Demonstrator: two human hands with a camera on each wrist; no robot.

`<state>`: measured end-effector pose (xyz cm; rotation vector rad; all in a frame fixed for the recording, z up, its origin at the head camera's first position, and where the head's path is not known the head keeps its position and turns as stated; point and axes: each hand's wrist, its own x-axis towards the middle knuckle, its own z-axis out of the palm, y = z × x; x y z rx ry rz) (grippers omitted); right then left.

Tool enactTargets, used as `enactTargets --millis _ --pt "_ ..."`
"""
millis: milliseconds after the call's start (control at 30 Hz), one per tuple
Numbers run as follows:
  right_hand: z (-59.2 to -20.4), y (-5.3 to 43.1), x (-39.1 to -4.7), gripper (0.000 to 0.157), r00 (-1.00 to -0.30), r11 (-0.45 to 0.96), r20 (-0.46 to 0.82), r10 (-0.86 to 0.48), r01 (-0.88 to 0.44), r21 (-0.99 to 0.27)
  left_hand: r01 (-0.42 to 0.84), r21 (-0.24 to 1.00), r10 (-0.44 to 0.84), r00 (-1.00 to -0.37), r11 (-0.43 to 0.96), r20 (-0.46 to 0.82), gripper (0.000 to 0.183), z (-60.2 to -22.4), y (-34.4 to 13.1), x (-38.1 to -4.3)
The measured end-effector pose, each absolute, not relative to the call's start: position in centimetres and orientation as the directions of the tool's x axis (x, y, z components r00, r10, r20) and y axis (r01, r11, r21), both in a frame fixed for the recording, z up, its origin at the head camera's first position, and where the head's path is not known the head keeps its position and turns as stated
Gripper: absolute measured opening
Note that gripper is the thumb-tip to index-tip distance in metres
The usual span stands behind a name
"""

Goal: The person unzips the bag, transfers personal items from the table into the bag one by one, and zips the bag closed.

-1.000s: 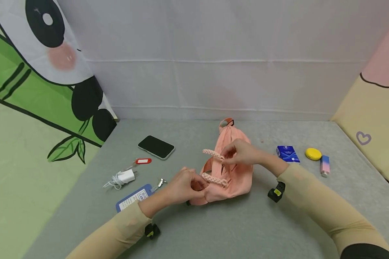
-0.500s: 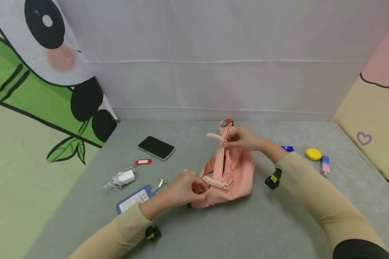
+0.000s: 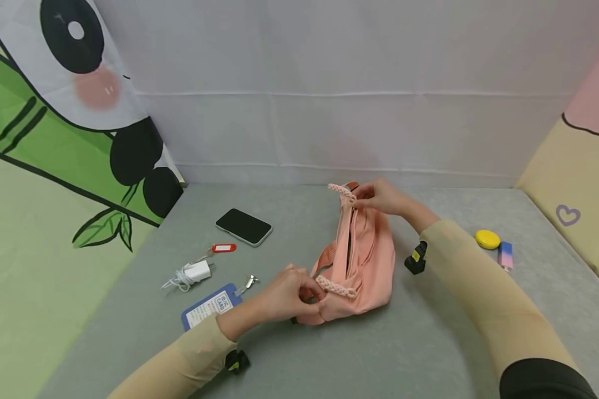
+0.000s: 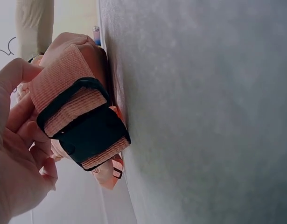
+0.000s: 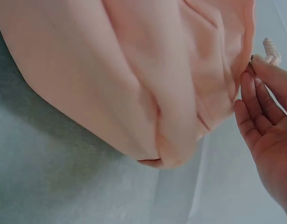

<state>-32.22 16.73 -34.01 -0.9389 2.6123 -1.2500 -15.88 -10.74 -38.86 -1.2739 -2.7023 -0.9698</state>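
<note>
A pink bag (image 3: 374, 266) stands on the grey table with its zipper (image 3: 350, 238) running along the top, parted in a dark slit. My right hand (image 3: 383, 198) pinches the zipper pull at the far end; a braided cord (image 3: 340, 191) hangs from it. At the near end my left hand (image 3: 292, 293) pinches the bag's corner, close to a second braided cord (image 3: 335, 287). In the left wrist view, a pink webbing strap with a black buckle (image 4: 89, 133) lies by the left fingers. The right wrist view shows the bag's creased side (image 5: 134, 79) beside the right fingers.
Left of the bag lie a phone (image 3: 244, 227), a red key tag (image 3: 223, 248), a white charger with cable (image 3: 196, 272) and a blue ID card holder (image 3: 212, 307). To the right are a yellow round case (image 3: 487, 239) and a pink-blue tube (image 3: 506, 255).
My right hand has slid away along the zipper to the bag's far end, carrying the pull and cord; the slit has lengthened. My left hand stays at the near corner. The blue packet is now hidden.
</note>
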Motion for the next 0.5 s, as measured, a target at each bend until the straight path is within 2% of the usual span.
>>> enactTargets --millis 333,500 --pt "-34.4 16.5 -33.8 0.020 -0.878 0.567 0.234 -0.417 -0.453 -0.688 0.703 0.541 0.733 -0.646 0.462 0.214 0.006 -38.7 -10.5 -15.5" --pt "-34.1 16.3 -33.9 0.023 -0.903 0.617 0.223 -0.367 -0.416 -0.668 0.737 0.525 0.771 -0.599 0.426 0.217 0.007 -38.7 -10.4 -15.5"
